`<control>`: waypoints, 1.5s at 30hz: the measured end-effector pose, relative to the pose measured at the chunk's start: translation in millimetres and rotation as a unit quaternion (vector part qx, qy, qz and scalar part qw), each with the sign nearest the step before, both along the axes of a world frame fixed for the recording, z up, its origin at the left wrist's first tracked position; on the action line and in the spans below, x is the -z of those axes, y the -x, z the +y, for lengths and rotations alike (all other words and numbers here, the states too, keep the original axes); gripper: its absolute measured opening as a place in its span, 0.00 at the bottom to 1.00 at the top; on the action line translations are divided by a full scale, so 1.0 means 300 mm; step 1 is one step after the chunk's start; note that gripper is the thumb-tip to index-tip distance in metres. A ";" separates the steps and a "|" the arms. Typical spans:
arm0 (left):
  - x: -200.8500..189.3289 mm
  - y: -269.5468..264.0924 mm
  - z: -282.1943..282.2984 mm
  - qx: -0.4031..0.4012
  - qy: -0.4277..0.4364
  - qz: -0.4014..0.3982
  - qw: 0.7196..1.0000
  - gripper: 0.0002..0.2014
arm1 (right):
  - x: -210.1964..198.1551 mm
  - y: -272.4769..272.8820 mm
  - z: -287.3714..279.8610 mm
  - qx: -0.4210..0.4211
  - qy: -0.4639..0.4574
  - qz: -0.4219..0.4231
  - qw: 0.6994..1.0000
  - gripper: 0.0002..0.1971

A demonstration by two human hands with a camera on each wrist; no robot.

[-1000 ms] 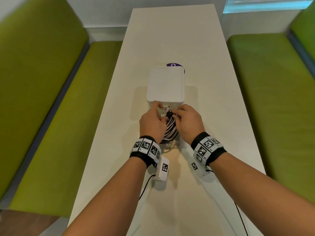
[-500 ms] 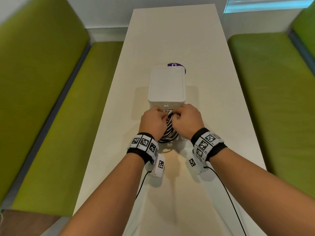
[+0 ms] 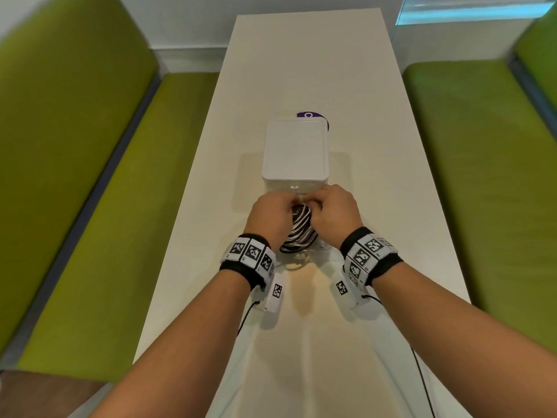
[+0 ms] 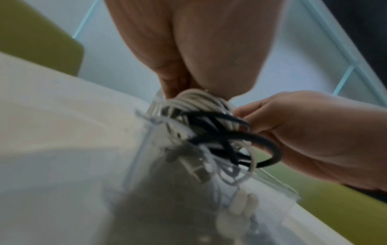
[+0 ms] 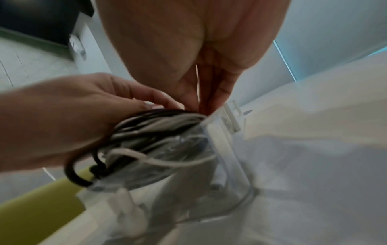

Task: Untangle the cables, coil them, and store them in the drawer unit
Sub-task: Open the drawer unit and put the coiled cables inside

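Cables (image 3: 301,226), light, springy coils, are sitting in the clear drawer (image 5: 228,149) while I am pinching their top loops with left hand (image 3: 272,215) and right hand (image 3: 334,212).

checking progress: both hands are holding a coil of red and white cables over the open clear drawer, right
Not quite: the cables are black and white, not red, as the head view shows. Both the left hand and right hand do hold the coil over the open clear drawer.
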State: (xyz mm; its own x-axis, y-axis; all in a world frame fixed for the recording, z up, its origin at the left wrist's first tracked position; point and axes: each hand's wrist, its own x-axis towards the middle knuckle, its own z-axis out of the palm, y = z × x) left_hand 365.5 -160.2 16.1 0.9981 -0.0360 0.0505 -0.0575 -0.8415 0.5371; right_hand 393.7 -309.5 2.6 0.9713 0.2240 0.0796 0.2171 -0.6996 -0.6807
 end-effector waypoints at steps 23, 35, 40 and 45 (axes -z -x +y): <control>0.098 0.076 -0.037 0.137 -0.231 0.034 0.963 0.48 | 0.056 0.162 -0.144 0.035 -0.090 0.123 0.988 0.15; 0.109 0.124 0.031 0.185 -0.142 0.040 0.971 0.31 | 0.011 0.108 -0.092 -0.136 0.021 -0.031 0.990 0.08; 0.098 0.122 0.056 0.177 -0.067 0.028 0.982 0.26 | 0.031 0.126 -0.093 -0.150 -0.005 -0.053 0.987 0.12; 0.036 0.057 0.062 0.154 -0.066 0.024 0.986 0.19 | 0.029 0.148 -0.074 -0.149 0.057 -0.043 0.986 0.14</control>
State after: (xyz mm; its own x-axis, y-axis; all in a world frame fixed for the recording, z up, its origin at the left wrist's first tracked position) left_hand 348.4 -141.5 5.3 0.9398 -0.3410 -0.0228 -0.2984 -0.8511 0.4319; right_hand 349.3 -331.6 -6.0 0.8513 0.5117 0.1157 0.4786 -0.6671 -0.5709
